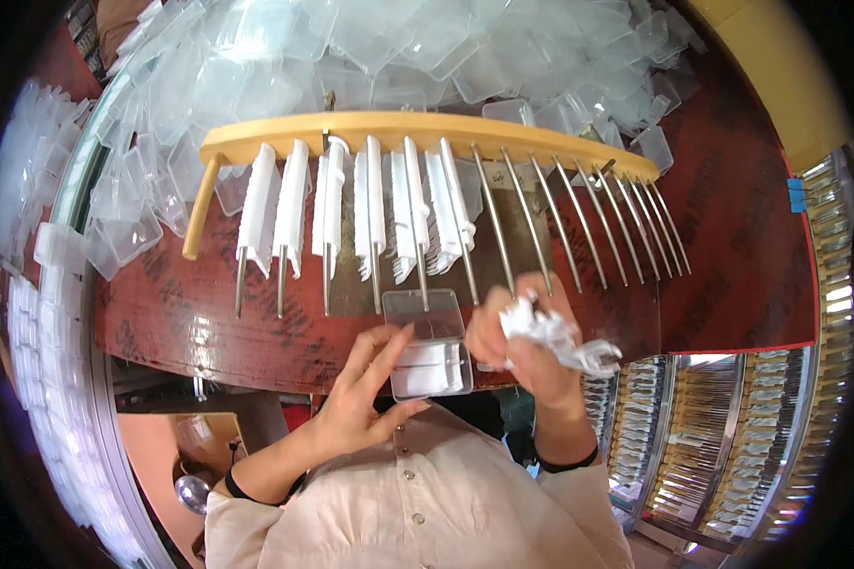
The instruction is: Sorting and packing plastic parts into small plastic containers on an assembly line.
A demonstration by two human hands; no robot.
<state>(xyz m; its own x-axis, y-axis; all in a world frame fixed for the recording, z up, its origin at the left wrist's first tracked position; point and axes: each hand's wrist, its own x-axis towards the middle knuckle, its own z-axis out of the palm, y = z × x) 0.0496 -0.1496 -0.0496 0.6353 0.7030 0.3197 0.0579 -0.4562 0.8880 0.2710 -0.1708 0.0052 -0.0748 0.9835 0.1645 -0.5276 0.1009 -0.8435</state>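
A small clear plastic box lies at the table's near edge with its lid folded back away from me. Thin white pieces lie inside it. My left hand is beside the box, fingers spread, its fingertips and thumb touching or very near its left side. To the right, my right hand is closed on a bunch of white plastic pieces, whose exact kind I cannot make out. It is in front of the metal rods.
A wooden bar carries a row of metal rods. Several rods on the left hold stacked white pieces; those on the right are bare. Clear plastic boxes are heaped behind. Racks of rods stand at lower right.
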